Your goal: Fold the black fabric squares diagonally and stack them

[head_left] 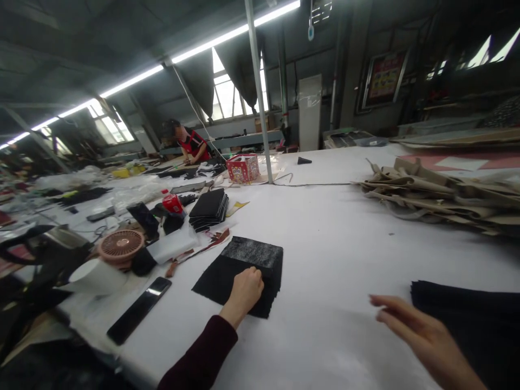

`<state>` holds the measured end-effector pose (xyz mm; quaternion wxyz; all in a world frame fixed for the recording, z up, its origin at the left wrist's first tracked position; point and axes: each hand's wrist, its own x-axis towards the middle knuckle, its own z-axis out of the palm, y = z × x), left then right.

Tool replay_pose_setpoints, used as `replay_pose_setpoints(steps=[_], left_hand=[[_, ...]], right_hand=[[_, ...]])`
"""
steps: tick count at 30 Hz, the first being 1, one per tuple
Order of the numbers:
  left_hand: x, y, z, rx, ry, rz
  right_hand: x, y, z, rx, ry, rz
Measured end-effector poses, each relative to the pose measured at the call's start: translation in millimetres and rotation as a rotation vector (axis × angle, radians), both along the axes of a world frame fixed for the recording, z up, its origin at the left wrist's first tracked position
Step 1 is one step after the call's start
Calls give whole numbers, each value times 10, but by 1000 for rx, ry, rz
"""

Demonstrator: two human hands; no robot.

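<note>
My left hand (246, 288), in a dark maroon sleeve, is closed, with its curled fingers pressed at the black fabric piece (215, 279) on the white table. Along that fabric's far side runs a greyish, speckled strip (248, 251); the near edge looks ragged. What lies under the left fingertips is hidden. Off to the right, my right hand (418, 325) hovers over the table with its fingers stretched out and nothing in them, slightly blurred. Beside it lies a stack of black fabric (475, 319), partly behind the hand and cut off by the frame.
Left of the work are a dark phone-like slab (139, 310), a pink fan (121, 245), a red-labelled bottle (172, 202) and stacked black pieces (209, 208). A metal pole (260, 92) rises behind. Beige material (447, 192) is heaped right. Another person (193, 145) works farther back.
</note>
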<state>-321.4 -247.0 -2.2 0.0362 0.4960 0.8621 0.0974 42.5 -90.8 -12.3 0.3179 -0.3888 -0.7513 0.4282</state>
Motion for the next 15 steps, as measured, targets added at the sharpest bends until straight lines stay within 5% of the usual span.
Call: replay_pose_setpoints(steps=[6, 10, 15], left_hand=[[-288, -62, 29, 89, -185, -13], [-448, -44, -1, 152, -378, -15], [-633, -36, -67, 301, -733, 13]], right_hand=[[-1485, -574, 63, 85, -71, 531], [-2065, -589, -62, 314, -152, 613], [-2390, -523, -171, 472, -335, 628]])
